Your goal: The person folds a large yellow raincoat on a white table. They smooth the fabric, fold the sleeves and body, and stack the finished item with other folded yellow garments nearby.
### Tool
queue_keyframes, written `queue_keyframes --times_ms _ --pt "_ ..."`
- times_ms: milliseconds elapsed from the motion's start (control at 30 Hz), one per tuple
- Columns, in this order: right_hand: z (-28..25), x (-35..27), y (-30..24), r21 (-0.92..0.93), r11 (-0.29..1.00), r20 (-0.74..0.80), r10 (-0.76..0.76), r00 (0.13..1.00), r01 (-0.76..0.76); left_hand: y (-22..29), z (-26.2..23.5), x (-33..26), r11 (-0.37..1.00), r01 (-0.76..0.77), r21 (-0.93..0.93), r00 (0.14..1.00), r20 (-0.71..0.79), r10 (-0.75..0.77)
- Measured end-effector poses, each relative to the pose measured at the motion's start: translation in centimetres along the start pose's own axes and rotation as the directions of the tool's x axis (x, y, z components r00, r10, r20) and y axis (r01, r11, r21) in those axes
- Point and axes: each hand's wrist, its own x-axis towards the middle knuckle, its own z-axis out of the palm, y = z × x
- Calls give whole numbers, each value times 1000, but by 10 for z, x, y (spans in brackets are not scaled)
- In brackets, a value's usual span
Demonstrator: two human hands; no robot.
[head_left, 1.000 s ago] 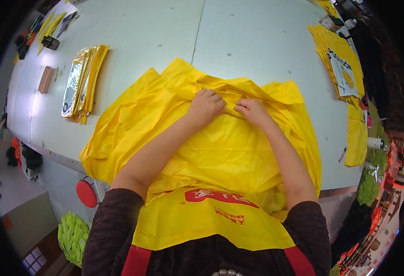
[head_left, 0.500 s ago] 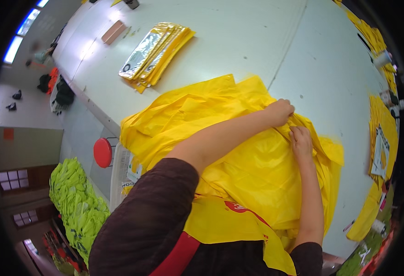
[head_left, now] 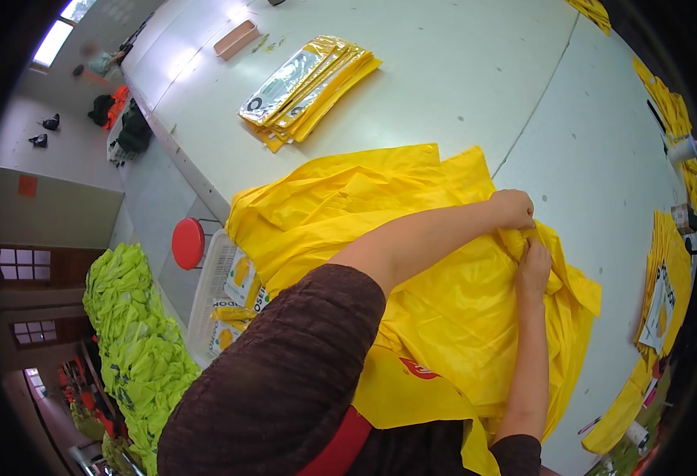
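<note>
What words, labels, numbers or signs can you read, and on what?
Wording isn't copied here; print stands on:
White card on the right-hand yellow stack: large black letters, partly legible.
Packets in the white basket: dark letters, partly covered.
Yellow apron: red patch, marks unreadable.
Upper packet stack: dark round mark; rest too small.
Spread yellow fabric: none visible.

On the pale table [head_left: 475, 87], crumpled yellow fabric [head_left: 459, 317] is spread. Beyond it, a stack of yellow packets [head_left: 309, 91] and a pinkish box [head_left: 237, 40] are placed; at right, a yellow pile [head_left: 658, 293] is laid.
</note>
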Motion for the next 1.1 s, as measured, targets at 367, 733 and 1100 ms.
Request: queue_keyframes --times_ms 367,733,1100 --pt "-7 30 9 -159 983 154 120 981 -95 4 -26 -3 527 -502 685 753 46 657" --pt "-1 60 18 -169 918 322 395 861 -358 -34 0 -3 877 -302 374 928 -97 361" --pt "-54 -1 34 -216 905 -320 288 902 -366 1 29 -8 842 -154 517 953 -148 265"
